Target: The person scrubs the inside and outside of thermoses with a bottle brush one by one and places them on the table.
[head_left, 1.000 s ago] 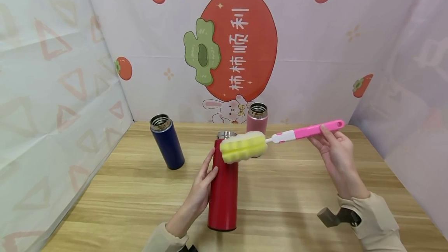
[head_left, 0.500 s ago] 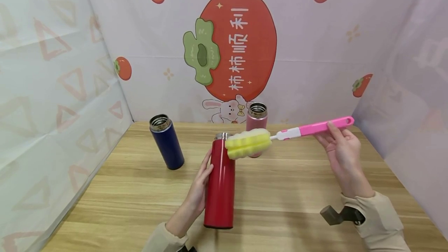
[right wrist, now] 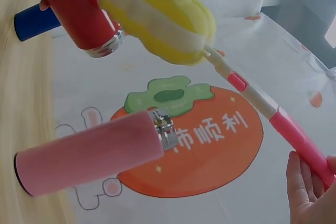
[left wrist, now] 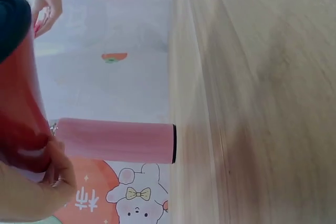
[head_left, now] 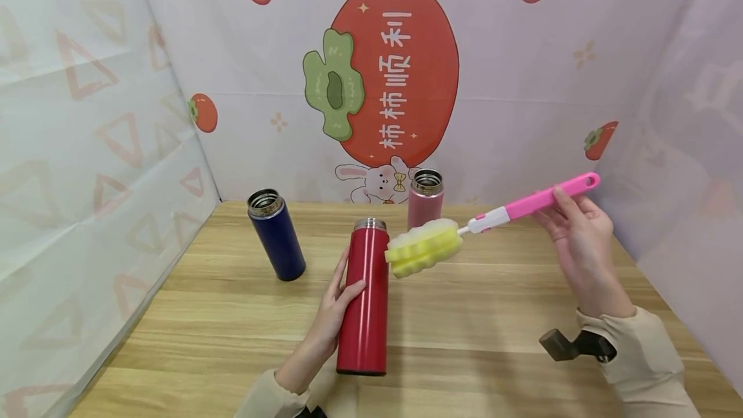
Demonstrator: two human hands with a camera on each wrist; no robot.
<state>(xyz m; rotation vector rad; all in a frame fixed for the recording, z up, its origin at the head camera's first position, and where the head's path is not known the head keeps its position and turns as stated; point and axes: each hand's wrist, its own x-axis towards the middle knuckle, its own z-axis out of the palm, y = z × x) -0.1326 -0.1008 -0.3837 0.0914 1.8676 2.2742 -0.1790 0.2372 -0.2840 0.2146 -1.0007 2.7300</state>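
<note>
A tall red flask (head_left: 364, 298) stands upright and lidless at the table's middle front; my left hand (head_left: 335, 305) grips its left side, thumb on the front. The red flask (left wrist: 18, 93) fills the left wrist view's left edge. My right hand (head_left: 574, 237) holds the pink handle of a bottle brush (head_left: 525, 202). Its yellow sponge head (head_left: 424, 248) hangs beside the red flask's top, to the right. In the right wrist view the sponge head (right wrist: 157, 17) lies next to the red flask's mouth (right wrist: 102, 45).
A dark blue flask (head_left: 276, 234) stands open at the back left. Behind the red one is a pink flask (head_left: 425, 199), also open. Printed cloth walls close in the wooden table (head_left: 493, 315) on three sides.
My right hand has risen and moved right, tilting the brush handle up. The sponge head slid off in front of the red flask's mouth to its right side. The flask shifted slightly left.
</note>
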